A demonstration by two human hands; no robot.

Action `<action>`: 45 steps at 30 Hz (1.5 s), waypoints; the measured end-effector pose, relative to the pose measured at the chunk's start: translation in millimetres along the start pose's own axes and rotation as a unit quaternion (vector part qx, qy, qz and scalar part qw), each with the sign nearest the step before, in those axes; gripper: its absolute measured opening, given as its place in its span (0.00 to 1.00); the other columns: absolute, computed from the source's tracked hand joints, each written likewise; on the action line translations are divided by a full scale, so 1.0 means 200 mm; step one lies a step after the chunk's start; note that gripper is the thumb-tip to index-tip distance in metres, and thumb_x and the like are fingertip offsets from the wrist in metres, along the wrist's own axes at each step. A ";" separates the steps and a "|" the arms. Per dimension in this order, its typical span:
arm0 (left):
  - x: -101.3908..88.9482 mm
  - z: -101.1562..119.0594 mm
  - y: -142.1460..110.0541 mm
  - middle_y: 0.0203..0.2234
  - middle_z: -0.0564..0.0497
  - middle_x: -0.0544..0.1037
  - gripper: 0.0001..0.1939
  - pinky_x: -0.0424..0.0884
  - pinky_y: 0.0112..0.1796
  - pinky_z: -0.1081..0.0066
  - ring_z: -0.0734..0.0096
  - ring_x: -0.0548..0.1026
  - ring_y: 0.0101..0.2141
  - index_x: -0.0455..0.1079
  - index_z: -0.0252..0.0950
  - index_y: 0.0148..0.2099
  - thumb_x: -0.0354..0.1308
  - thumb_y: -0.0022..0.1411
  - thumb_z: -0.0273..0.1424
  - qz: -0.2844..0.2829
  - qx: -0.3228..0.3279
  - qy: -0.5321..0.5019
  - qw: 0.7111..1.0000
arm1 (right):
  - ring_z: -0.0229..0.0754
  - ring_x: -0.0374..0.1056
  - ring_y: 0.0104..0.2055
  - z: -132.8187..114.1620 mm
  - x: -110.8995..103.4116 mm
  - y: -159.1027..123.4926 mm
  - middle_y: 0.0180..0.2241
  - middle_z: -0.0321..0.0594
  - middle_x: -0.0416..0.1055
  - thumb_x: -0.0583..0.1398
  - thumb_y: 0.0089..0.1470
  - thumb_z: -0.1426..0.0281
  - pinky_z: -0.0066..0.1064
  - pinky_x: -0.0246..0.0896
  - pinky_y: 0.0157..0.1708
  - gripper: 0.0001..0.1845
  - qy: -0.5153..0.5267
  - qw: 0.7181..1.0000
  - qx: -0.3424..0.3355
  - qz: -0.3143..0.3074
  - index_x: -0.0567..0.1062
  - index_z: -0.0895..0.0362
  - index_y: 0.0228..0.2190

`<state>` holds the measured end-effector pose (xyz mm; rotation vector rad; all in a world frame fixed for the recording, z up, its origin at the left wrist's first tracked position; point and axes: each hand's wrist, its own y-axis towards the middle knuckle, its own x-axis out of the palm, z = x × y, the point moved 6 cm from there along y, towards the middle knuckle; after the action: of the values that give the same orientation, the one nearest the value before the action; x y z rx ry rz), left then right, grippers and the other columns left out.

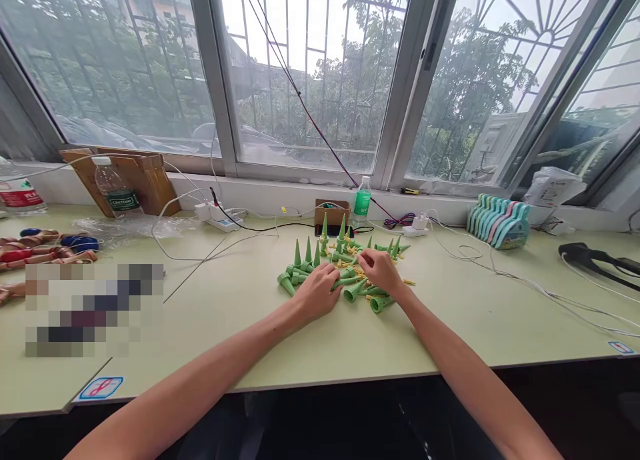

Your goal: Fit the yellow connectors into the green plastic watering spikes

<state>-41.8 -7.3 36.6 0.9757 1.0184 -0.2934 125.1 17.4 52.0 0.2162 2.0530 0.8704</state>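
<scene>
Several green plastic cone spikes (381, 304) lie and stand in a loose pile on the pale table (240, 327). Small yellow plastic pieces (409, 282) are scattered among them. My left hand (319, 290) is at the near left of the pile, its fingers closed around a green cone spike (344, 281) that points to the right. My right hand (379, 268) is over the pile's right side with thumb and fingers pinched together; what is between the fingertips is too small to make out. More green cones (297, 253) stand upright beyond my left hand.
Behind the pile are a small brown box (332, 211), a phone and a green-labelled bottle (363, 199). Power strips (220, 219) and white cables run along the window wall. Pastel hangers (499, 221) stand at right, near a black object (595, 260). Doll-like figures (45, 247) lie at left.
</scene>
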 end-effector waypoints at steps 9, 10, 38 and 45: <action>-0.05 -0.04 -0.01 0.38 0.45 0.70 0.06 0.71 0.43 0.60 0.61 0.69 0.41 0.67 0.36 0.43 0.51 0.66 0.28 0.095 -0.051 -0.062 0.992 | 0.37 0.58 0.22 0.01 -0.01 0.00 0.19 0.35 0.64 0.52 0.61 0.64 0.27 0.52 0.27 0.15 0.041 0.999 0.019 0.003 0.71 0.57 0.27; -0.05 -0.03 -0.01 0.38 0.45 0.70 0.07 0.71 0.43 0.59 0.61 0.69 0.42 0.68 0.36 0.44 0.50 0.66 0.28 0.100 -0.054 -0.063 0.992 | 0.37 0.58 0.22 0.01 -0.02 0.00 0.19 0.35 0.64 0.51 0.62 0.63 0.27 0.52 0.27 0.15 0.046 0.999 0.022 0.005 0.71 0.57 0.28; -0.06 -0.04 -0.02 0.24 0.55 0.63 0.19 0.60 0.26 0.73 0.77 0.61 0.23 0.55 0.36 0.26 0.57 0.63 0.38 0.136 -0.109 -0.137 0.975 | 0.37 0.62 0.29 -0.09 0.08 -0.03 0.24 0.37 0.70 0.61 0.54 0.74 0.28 0.55 0.32 0.08 0.043 0.988 -0.072 -0.130 0.76 0.58 0.24; -0.04 -0.05 -0.03 0.24 0.56 0.61 0.19 0.59 0.27 0.73 0.77 0.59 0.23 0.54 0.37 0.27 0.56 0.64 0.39 0.133 -0.117 -0.139 0.974 | 0.37 0.63 0.31 -0.07 0.13 -0.04 0.25 0.38 0.70 0.63 0.54 0.73 0.28 0.54 0.32 0.07 0.032 0.980 -0.063 -0.185 0.81 0.56 0.27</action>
<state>-55.5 -3.7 39.1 0.8173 0.6406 -0.0796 99.3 16.0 34.3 -0.2612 2.0006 0.7766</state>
